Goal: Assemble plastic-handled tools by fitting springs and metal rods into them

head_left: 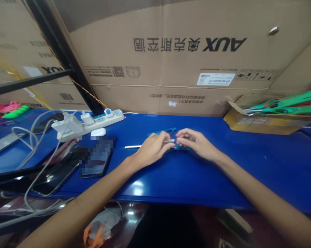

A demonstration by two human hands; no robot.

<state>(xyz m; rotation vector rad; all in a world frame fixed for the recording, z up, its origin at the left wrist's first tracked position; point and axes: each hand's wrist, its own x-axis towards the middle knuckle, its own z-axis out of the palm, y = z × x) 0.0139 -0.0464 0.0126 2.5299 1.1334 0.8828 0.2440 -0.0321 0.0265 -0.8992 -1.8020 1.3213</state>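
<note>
My left hand is closed, thumb and fingers pinched on a slim silver rod. One end pokes out to the left of the hand, and a pale tip shows between the fingertips on the right. Facing it, my right hand has its thumb and forefinger pressed together close to that tip; whatever small piece they pinch is too small to name. Just behind the left hand lies a flat blue plastic piece. More blue plastic shows beneath the hands, mostly hidden.
The blue table runs up to a large cardboard box. To the left are a power strip with chargers and cables, a white earbud case and phones. An open carton of green-handled tools stands at right.
</note>
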